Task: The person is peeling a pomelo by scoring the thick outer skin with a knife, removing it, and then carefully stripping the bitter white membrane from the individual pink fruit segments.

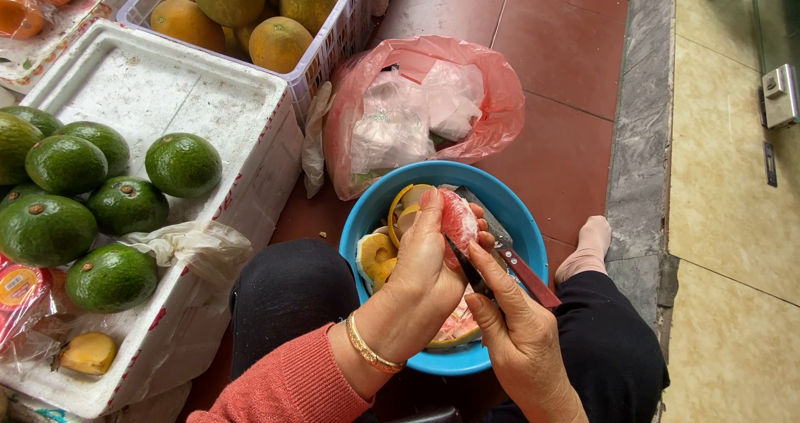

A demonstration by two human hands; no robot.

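Holding the pink fruit piece [457,219] over the blue bowl [508,202], your left hand [425,265] wraps tight around it. Your right hand [521,327] grips a small knife [467,269]; keep its blade away from your thumb. Peels sit inside the bowl. Green fruits [125,205] rest on the white box [192,90], near its left edge.

The person wears a soft pink-red sleeve [287,385] on the left arm. It looks knitted and ends just before the wrist. A thin gold bracelet [369,350] sits around the left wrist. The left hand [425,269] and right hand [521,335] are bare, with no gloves and short nails. The legs are in black trousers [287,294]. One bare foot [587,248] has no shoe or sock.
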